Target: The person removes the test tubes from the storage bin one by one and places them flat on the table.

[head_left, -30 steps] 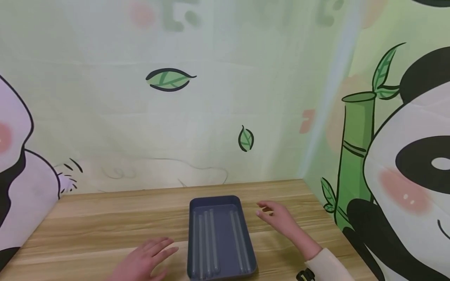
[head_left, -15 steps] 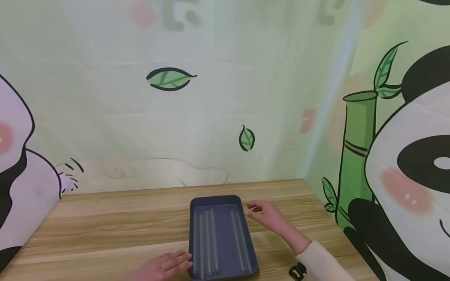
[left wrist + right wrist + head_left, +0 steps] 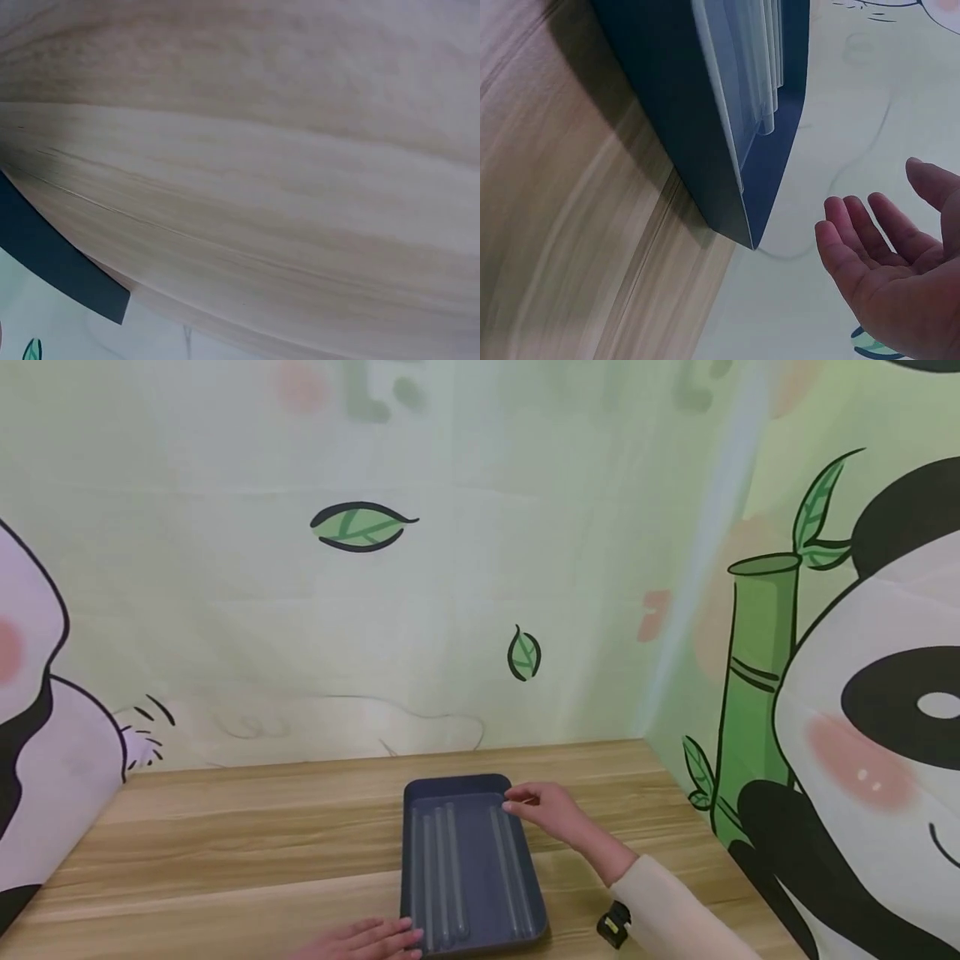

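Observation:
A dark blue rectangular tray (image 3: pixel 478 860) lies lengthwise on the wooden table. Clear tubes with rounded ends rest in it, several (image 3: pixel 457 877) along the left side and a pair (image 3: pixel 506 877) along the right. My left hand (image 3: pixel 367 941) is at the tray's near left corner, fingers straight and fingertips at the rim. At the far right corner, my right hand (image 3: pixel 546 810) holds nothing, its fingers loosely bent and overlapping the rim in the head view. The right wrist view shows this hand (image 3: pixel 900 277) with its fingers spread beside the tray's end. The left wrist view does not show the left hand.
Wooden tabletop (image 3: pixel 247 843) surrounds the tray. Behind it rises a pale green printed wall cloth (image 3: pixel 450 577), and another with a panda (image 3: pixel 885 710) stands at the right. A small black device (image 3: pixel 613 927) is by the right sleeve (image 3: pixel 667 902).
Both hands have moved in toward the tray, the left one rightward and nearer to me, the right one leftward to the far right corner. The tray and tubes have stayed in place.

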A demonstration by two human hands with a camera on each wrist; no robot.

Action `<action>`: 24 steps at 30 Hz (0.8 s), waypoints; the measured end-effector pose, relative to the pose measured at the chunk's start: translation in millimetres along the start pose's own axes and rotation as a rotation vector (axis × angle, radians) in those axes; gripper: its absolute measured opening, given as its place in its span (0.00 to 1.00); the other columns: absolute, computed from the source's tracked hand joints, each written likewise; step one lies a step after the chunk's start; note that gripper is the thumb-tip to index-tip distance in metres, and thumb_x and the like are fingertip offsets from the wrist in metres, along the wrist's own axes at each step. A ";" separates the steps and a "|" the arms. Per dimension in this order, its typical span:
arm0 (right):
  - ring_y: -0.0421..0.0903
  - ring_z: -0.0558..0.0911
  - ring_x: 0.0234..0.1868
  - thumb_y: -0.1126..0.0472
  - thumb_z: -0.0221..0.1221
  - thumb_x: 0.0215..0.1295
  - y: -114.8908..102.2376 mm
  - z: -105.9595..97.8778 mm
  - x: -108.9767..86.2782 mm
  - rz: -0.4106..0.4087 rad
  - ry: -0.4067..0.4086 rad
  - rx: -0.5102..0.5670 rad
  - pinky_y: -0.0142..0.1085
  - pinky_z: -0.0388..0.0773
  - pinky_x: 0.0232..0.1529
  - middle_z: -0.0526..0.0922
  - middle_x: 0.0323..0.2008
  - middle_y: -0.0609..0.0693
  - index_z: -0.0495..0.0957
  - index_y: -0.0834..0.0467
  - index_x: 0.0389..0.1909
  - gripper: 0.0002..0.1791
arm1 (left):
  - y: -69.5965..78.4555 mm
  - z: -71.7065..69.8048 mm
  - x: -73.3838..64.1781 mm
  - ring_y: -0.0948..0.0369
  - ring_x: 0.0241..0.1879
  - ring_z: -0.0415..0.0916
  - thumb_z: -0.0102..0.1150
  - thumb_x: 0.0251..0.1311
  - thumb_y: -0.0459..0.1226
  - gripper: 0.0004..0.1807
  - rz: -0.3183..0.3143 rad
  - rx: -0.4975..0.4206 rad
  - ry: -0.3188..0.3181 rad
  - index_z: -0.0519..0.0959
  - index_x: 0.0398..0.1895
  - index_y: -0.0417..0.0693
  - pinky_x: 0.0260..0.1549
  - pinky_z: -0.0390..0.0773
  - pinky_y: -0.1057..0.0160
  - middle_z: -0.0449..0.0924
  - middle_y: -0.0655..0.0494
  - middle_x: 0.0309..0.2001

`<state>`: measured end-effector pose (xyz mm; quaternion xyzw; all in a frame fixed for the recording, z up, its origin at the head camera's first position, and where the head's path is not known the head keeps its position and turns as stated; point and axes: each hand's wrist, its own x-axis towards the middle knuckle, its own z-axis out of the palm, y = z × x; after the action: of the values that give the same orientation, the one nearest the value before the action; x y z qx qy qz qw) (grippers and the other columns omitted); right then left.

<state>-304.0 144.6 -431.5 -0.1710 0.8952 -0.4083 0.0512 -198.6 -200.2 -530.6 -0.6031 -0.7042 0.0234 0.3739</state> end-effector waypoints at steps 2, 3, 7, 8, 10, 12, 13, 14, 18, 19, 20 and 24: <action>0.58 0.84 0.55 0.55 0.60 0.73 -0.6 1.3 2.5 0.022 -0.008 0.023 0.49 0.83 0.54 0.85 0.56 0.62 0.80 0.65 0.60 0.22 | 0.6 0.7 -0.5 0.57 0.84 0.46 0.34 0.80 0.54 0.30 0.000 -0.001 -0.004 0.73 0.72 0.47 0.82 0.44 0.64 0.61 0.51 0.79; 0.58 0.84 0.55 0.55 0.60 0.73 -1.1 1.8 3.9 0.033 -0.017 0.045 0.50 0.83 0.55 0.85 0.56 0.62 0.80 0.65 0.60 0.22 | 0.8 1.1 -0.9 0.57 0.84 0.46 0.34 0.80 0.55 0.31 0.000 0.008 -0.009 0.72 0.72 0.48 0.82 0.44 0.64 0.61 0.51 0.79; 0.59 0.84 0.56 0.57 0.60 0.73 -3.8 3.5 10.4 0.072 -0.106 0.135 0.52 0.83 0.58 0.84 0.58 0.64 0.78 0.67 0.62 0.23 | 0.6 3.9 -4.8 0.57 0.84 0.44 0.32 0.81 0.55 0.32 0.003 0.052 -0.026 0.65 0.77 0.50 0.83 0.42 0.63 0.53 0.51 0.82; 0.60 0.84 0.57 0.58 0.60 0.73 -4.7 3.9 12.0 0.083 -0.136 0.158 0.52 0.82 0.60 0.83 0.59 0.65 0.76 0.69 0.63 0.24 | 0.5 4.7 -6.2 0.57 0.84 0.44 0.31 0.81 0.55 0.32 0.005 0.058 -0.029 0.63 0.78 0.50 0.83 0.41 0.63 0.52 0.51 0.82; 0.60 0.84 0.59 0.59 0.60 0.73 -5.9 5.2 15.1 0.108 -0.188 0.184 0.51 0.82 0.61 0.82 0.60 0.66 0.74 0.70 0.65 0.25 | 0.5 6.1 -8.9 0.57 0.84 0.43 0.31 0.81 0.56 0.33 0.008 0.070 -0.038 0.59 0.80 0.51 0.83 0.41 0.63 0.50 0.52 0.82; 0.60 0.83 0.62 0.59 0.59 0.74 -6.2 7.1 18.6 0.140 -0.224 0.207 0.51 0.81 0.63 0.81 0.62 0.66 0.73 0.70 0.66 0.26 | 1.1 7.4 -11.4 0.57 0.84 0.44 0.32 0.80 0.56 0.33 0.006 0.068 -0.046 0.59 0.80 0.51 0.83 0.41 0.63 0.51 0.52 0.82; 0.61 0.82 0.63 0.60 0.59 0.74 -6.6 8.3 20.4 0.152 -0.237 0.220 0.52 0.80 0.64 0.80 0.63 0.66 0.72 0.70 0.67 0.27 | 1.7 7.8 -12.6 0.58 0.84 0.45 0.32 0.80 0.57 0.33 0.000 0.072 -0.053 0.58 0.80 0.52 0.83 0.41 0.63 0.51 0.53 0.82; 0.61 0.82 0.63 0.60 0.59 0.74 -6.9 9.8 22.4 0.165 -0.244 0.234 0.52 0.79 0.64 0.80 0.64 0.66 0.71 0.70 0.68 0.27 | 2.3 8.3 -13.9 0.58 0.84 0.46 0.33 0.80 0.57 0.33 -0.005 0.071 -0.057 0.58 0.80 0.52 0.83 0.41 0.63 0.52 0.53 0.82; 0.61 0.81 0.64 0.60 0.58 0.75 -8.1 18.3 31.4 0.208 -0.268 0.290 0.53 0.79 0.65 0.79 0.65 0.66 0.70 0.70 0.69 0.27 | 4.1 11.0 -19.8 0.60 0.84 0.46 0.32 0.81 0.55 0.33 -0.016 0.107 -0.068 0.56 0.81 0.52 0.83 0.41 0.63 0.51 0.54 0.83; 0.61 0.81 0.64 0.60 0.58 0.74 -8.8 20.5 33.4 0.215 -0.270 0.300 0.53 0.79 0.64 0.79 0.65 0.67 0.70 0.70 0.69 0.27 | 4.3 11.8 -21.2 0.60 0.84 0.45 0.32 0.81 0.55 0.33 -0.016 0.124 -0.071 0.55 0.81 0.52 0.83 0.40 0.63 0.51 0.54 0.83; 0.61 0.82 0.64 0.60 0.58 0.74 -9.2 22.8 35.2 0.224 -0.272 0.307 0.52 0.80 0.64 0.79 0.65 0.67 0.70 0.70 0.69 0.27 | 4.5 12.7 -22.4 0.59 0.84 0.45 0.31 0.81 0.55 0.33 -0.016 0.137 -0.073 0.55 0.82 0.52 0.83 0.40 0.62 0.51 0.54 0.83; 0.62 0.83 0.62 0.61 0.59 0.74 -11.1 31.4 40.9 0.262 -0.270 0.329 0.50 0.83 0.60 0.79 0.64 0.67 0.71 0.71 0.68 0.27 | 3.8 16.5 -25.9 0.59 0.84 0.42 0.29 0.81 0.55 0.34 -0.016 0.168 -0.083 0.54 0.82 0.52 0.83 0.38 0.61 0.48 0.55 0.84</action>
<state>-332.1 101.2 -442.0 -0.0957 0.8163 -0.5118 0.2501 -204.8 -214.8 -557.2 -0.5626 -0.7194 0.1041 0.3938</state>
